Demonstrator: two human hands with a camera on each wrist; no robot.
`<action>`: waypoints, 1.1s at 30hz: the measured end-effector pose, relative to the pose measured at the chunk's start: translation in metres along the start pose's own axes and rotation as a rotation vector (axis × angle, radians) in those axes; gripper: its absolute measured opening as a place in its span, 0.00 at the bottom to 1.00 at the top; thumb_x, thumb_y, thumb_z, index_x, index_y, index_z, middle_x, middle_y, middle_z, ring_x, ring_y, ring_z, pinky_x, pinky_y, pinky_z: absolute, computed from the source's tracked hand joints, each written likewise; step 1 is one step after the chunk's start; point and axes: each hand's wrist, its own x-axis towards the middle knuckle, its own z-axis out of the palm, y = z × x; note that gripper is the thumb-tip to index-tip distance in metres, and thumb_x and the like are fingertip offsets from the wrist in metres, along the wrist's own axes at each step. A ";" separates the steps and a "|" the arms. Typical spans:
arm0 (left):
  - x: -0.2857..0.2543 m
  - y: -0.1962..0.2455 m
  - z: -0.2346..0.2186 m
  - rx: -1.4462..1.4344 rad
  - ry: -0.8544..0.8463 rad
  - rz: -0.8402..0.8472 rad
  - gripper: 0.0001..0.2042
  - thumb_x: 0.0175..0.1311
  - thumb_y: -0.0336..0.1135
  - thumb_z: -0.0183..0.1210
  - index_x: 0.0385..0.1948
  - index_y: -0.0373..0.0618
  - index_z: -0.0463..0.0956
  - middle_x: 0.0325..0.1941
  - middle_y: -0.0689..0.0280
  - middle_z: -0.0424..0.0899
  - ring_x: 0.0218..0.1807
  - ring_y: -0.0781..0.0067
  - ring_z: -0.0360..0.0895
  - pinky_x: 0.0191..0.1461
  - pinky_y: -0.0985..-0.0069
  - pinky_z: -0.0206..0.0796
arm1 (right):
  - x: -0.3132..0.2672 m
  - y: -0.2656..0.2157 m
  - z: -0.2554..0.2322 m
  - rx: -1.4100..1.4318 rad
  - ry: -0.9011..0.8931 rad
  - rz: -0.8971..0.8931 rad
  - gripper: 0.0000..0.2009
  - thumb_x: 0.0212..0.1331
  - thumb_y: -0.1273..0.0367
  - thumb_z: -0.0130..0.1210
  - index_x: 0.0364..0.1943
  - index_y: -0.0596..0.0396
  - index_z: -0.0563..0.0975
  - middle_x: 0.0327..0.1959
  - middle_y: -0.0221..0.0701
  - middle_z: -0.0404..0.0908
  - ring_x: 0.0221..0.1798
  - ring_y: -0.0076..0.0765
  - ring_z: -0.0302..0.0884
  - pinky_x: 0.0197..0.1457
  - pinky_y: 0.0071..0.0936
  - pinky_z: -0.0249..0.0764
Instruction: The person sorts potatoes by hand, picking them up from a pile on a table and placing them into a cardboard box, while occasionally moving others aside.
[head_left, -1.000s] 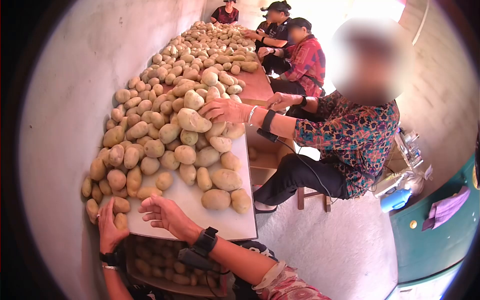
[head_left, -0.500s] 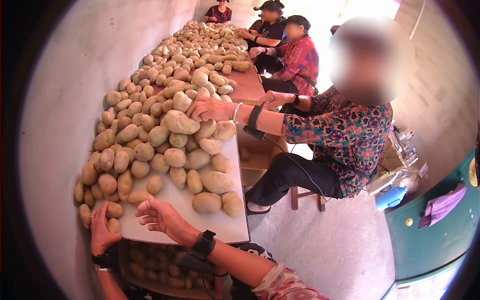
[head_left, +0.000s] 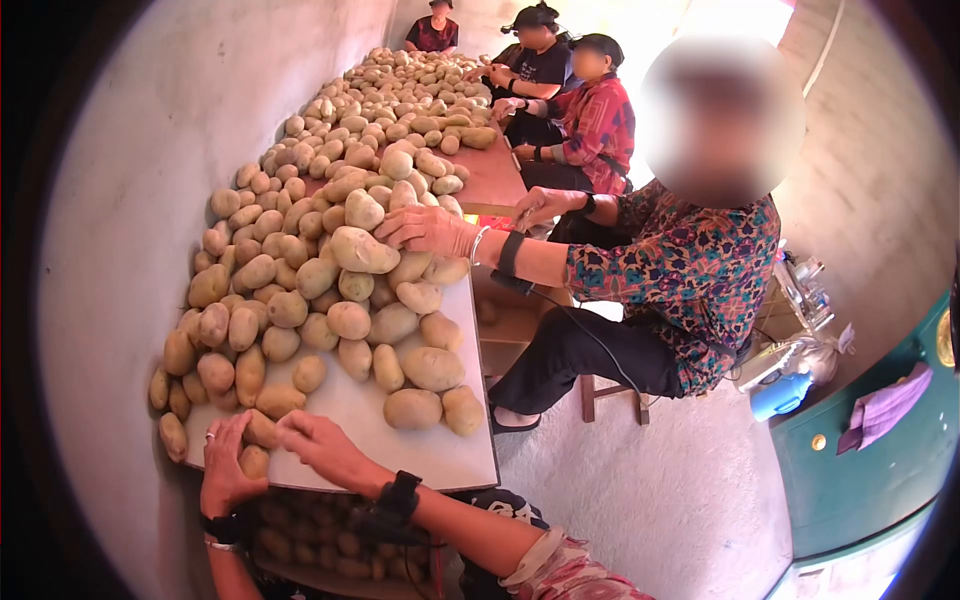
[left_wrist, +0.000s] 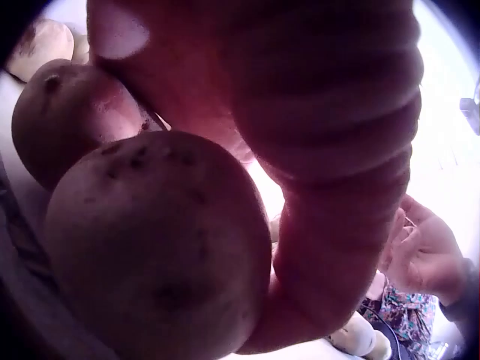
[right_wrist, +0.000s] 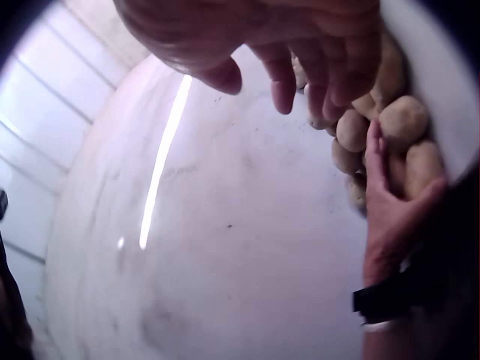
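At the table's near left corner, my left hand [head_left: 230, 475] curves around two potatoes, an upper potato [head_left: 261, 430] and a lower potato [head_left: 254, 462]. In the left wrist view a large potato [left_wrist: 161, 247] lies against the curled hand, another potato [left_wrist: 71, 120] beside it. My right hand [head_left: 330, 455] hovers just to the right of them, fingers loosely bent and nothing held; the right wrist view shows those fingers [right_wrist: 282, 86] hanging apart over the white tabletop [right_wrist: 225, 195]. Another potato [head_left: 280, 400] lies just beyond my hands.
A long heap of potatoes [head_left: 300, 240] runs along the wall on the left. A person in a patterned shirt [head_left: 680, 270] sits on the right, a hand [head_left: 430, 230] on the heap. Below the table front is a box of potatoes [head_left: 320, 540]. More people sit farther back.
My left hand has shifted right along the table, bringing the two potatoes with it. My right hand has come closer to them, its fingertips lower. The view has swung slightly.
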 end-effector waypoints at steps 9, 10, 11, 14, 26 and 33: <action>-0.004 -0.016 0.017 0.034 -0.096 0.076 0.51 0.18 0.44 0.71 0.60 0.46 0.61 0.58 0.56 0.69 0.61 0.46 0.61 0.65 0.57 0.54 | 0.038 0.055 0.010 -1.146 0.158 -0.566 0.29 0.42 0.76 0.53 0.55 0.55 0.63 0.50 0.46 0.66 0.49 0.55 0.70 0.45 0.44 0.72; -0.004 -0.015 0.016 -0.012 -0.078 0.057 0.51 0.19 0.43 0.71 0.60 0.46 0.60 0.60 0.55 0.67 0.62 0.46 0.60 0.66 0.57 0.53 | 0.040 0.057 0.010 -1.018 0.047 -0.469 0.28 0.43 0.77 0.53 0.54 0.55 0.63 0.47 0.46 0.67 0.47 0.54 0.71 0.43 0.43 0.72; -0.008 -0.011 0.016 -0.060 -0.079 0.030 0.52 0.19 0.43 0.71 0.61 0.46 0.59 0.61 0.53 0.65 0.63 0.46 0.60 0.67 0.57 0.52 | 0.043 0.056 0.009 -1.005 0.052 -0.453 0.28 0.43 0.77 0.53 0.54 0.55 0.63 0.47 0.46 0.67 0.47 0.54 0.71 0.43 0.43 0.72; -0.014 0.000 0.012 -0.103 -0.059 -0.017 0.49 0.22 0.39 0.71 0.59 0.45 0.60 0.66 0.51 0.58 0.66 0.47 0.56 0.67 0.58 0.51 | 0.047 0.061 0.016 -1.089 0.195 -0.621 0.21 0.42 0.76 0.56 0.44 0.55 0.65 0.41 0.42 0.68 0.40 0.52 0.73 0.37 0.43 0.73; -0.025 -0.035 0.036 0.092 0.197 -0.282 0.40 0.31 0.33 0.66 0.57 0.44 0.63 0.69 0.48 0.51 0.66 0.42 0.55 0.67 0.56 0.52 | 0.034 0.077 0.034 -1.338 0.209 -0.455 0.19 0.48 0.77 0.50 0.48 0.56 0.66 0.39 0.41 0.68 0.41 0.49 0.71 0.35 0.41 0.72; -0.021 -0.034 0.015 0.073 0.127 -0.315 0.43 0.28 0.32 0.66 0.59 0.44 0.62 0.71 0.52 0.47 0.69 0.46 0.51 0.69 0.60 0.51 | 0.010 0.065 0.027 -1.354 -0.012 -0.337 0.17 0.48 0.76 0.51 0.45 0.56 0.66 0.38 0.41 0.69 0.41 0.48 0.71 0.35 0.41 0.72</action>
